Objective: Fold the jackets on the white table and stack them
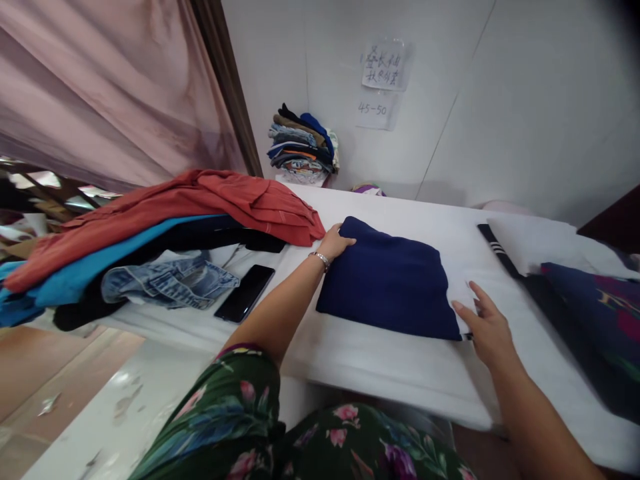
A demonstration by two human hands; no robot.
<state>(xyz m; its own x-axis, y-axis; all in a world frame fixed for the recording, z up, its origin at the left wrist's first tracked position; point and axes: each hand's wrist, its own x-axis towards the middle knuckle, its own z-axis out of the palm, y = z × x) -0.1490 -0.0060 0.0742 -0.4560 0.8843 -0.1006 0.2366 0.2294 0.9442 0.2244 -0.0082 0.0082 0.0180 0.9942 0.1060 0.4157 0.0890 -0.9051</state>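
Observation:
A folded navy blue garment [385,283] lies flat on the white table in front of me. My left hand [337,245] is at its upper left edge, thumb on top of the cloth and the other fingers mostly hidden at the edge. A white piece [457,297] sticks out from the garment's right side, with a small dark-striped bit at its lower corner. Beside that white piece is my right hand [491,328], thumb and forefinger apart, the thumb at or very near its edge. I cannot tell whether the white piece is cloth or a board.
On the left are a heap of clothes topped by a red garment [225,200], blue jeans [173,280] and a black phone [245,293]. A stack of folded clothes [303,147] stands at the wall. Dark garments [595,320] and a white sheet [535,243] lie right.

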